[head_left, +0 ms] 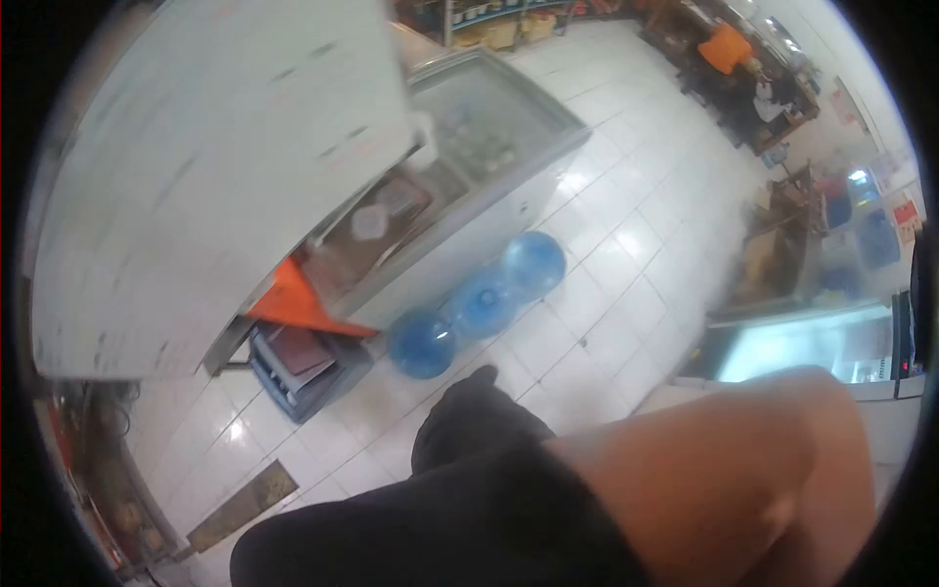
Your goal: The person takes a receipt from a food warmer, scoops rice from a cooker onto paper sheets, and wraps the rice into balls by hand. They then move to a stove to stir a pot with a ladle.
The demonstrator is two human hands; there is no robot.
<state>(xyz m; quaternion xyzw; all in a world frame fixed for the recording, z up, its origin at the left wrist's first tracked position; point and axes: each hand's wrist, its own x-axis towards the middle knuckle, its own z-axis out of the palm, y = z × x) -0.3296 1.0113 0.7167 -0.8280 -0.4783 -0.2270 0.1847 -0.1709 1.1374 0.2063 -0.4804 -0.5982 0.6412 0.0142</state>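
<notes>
Neither of my hands shows. A bare bent arm (704, 460), apparently my right, comes out of a black sleeve (450, 519) at the lower right, and its hand is out of the frame. Further ahead, three blue water jugs (423, 344) stand in a row on the tiles, along the side of a glass-topped chest freezer (558, 137). A dark shoe (479, 382) points toward them. To their left is a blue-grey bin (284, 391) with a dark flat item in it, below an orange cloth or sheet (293, 303).
A large white scuffed panel (225, 176) fills the upper left. At the right stands a lit glass-fronted cabinet (812, 342). Farther back are a dark desk (724, 108) with an orange item on it and a shelf rack (499, 20). White tiles (626, 235) cover the floor.
</notes>
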